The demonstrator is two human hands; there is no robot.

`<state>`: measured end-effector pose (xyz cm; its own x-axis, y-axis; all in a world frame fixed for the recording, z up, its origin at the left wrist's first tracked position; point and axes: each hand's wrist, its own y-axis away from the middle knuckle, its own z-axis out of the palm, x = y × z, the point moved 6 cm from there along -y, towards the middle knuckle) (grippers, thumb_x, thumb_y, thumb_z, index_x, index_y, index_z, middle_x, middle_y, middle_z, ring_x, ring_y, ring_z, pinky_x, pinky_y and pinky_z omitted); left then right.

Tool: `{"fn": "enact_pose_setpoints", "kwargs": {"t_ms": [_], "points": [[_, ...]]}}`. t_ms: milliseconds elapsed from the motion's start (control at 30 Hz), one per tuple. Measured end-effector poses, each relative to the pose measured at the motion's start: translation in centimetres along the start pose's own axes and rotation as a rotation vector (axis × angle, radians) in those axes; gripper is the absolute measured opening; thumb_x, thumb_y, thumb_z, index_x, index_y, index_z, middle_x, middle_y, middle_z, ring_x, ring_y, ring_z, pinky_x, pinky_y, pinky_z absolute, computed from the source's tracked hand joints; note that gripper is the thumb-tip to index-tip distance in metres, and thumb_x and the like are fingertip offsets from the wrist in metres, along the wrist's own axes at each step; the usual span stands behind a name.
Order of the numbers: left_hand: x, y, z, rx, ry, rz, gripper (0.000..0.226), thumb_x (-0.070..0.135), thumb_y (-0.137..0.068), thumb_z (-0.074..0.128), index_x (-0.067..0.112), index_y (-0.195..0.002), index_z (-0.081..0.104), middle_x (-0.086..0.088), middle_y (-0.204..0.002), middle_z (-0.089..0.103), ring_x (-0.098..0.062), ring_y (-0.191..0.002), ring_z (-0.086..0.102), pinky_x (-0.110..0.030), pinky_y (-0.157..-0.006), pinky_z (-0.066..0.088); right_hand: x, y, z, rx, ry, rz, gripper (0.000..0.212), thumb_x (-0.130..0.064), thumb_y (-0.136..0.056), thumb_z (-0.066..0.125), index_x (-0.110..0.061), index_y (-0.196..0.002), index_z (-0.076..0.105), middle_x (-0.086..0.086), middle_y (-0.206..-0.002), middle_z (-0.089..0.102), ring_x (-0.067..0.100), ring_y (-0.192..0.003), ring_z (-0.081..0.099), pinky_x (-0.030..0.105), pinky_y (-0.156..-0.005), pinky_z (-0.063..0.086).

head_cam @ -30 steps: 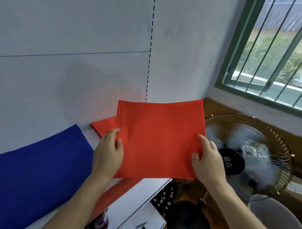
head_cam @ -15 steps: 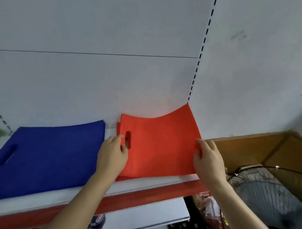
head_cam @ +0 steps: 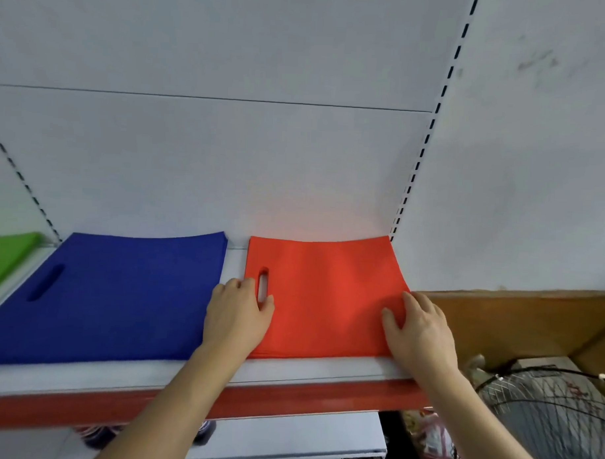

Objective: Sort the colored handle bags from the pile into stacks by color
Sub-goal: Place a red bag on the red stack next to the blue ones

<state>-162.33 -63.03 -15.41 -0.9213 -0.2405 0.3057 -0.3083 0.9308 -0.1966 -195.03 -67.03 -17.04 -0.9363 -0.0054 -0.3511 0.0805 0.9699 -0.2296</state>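
The red bag stack [head_cam: 326,295] lies flat at the right end of the shelf [head_cam: 289,369], against its back wall. The left hand [head_cam: 238,316] rests flat on the stack's left edge beside the handle slot, fingers relaxed. The right hand [head_cam: 419,331] presses its right front corner, fingers spread. The blue bag stack [head_cam: 113,291] lies just left, apart.

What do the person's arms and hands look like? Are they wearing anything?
Both forearms are bare, with no sleeves in view. The left hand and right hand wear no gloves, and no rings, watch or bracelet show. The fingers have short, plain nails.
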Motion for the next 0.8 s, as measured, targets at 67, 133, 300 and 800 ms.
{"fn": "enact_pose_setpoints", "kwargs": {"t_ms": [67, 133, 300, 800], "points": [[0.0, 0.0, 0.0, -0.004, -0.002, -0.002, 0.044, 0.056, -0.099, 0.050, 0.018, -0.118, 0.063, -0.001, -0.104, 0.065, -0.024, -0.097, 0.055, -0.037, -0.075, 0.049, -0.2, 0.0, 0.3, -0.037, 0.024, 0.003, 0.060, -0.059, -0.097, 0.051, -0.016, -0.138, 0.059, 0.007, -0.147, 0.056, 0.035, -0.134, 0.050, 0.047, -0.105, 0.049], [0.1, -0.1, -0.1, -0.004, -0.007, -0.003, 0.042, 0.055, -0.100, 0.051, 0.018, -0.116, 0.063, -0.001, -0.102, 0.065, -0.024, -0.095, 0.054, -0.037, -0.075, 0.048, -0.3, 0.0, 0.3, -0.062, 0.053, 0.003, 0.058, -0.063, -0.095, 0.047, -0.019, -0.132, 0.060, 0.007, -0.143, 0.057, 0.036, -0.129, 0.052, 0.048, -0.100, 0.052], [0.2, -0.3, -0.1, -0.038, -0.006, -0.005, 0.042, 0.055, -0.100, 0.049, 0.018, -0.116, 0.061, -0.001, -0.102, 0.063, -0.024, -0.097, 0.055, -0.038, -0.076, 0.050, -0.5, -0.1, 0.2, -0.112, 0.068, 0.001, 0.056, -0.064, -0.096, 0.044, -0.021, -0.129, 0.059, 0.007, -0.142, 0.056, 0.036, -0.126, 0.053, 0.048, -0.097, 0.052], [-2.9, 4.6, -5.0, 0.210, -0.188, 0.047, 0.067, 0.054, -0.098, 0.043, 0.010, -0.147, 0.054, -0.019, -0.156, 0.046, -0.041, -0.148, 0.036, -0.058, -0.120, 0.033, -8.3, 3.5, 0.1, 0.135, -0.014, -0.377, 0.063, -0.053, -0.101, 0.047, -0.009, -0.145, 0.058, 0.022, -0.158, 0.045, 0.042, -0.151, 0.035, 0.058, -0.117, 0.037]]}}
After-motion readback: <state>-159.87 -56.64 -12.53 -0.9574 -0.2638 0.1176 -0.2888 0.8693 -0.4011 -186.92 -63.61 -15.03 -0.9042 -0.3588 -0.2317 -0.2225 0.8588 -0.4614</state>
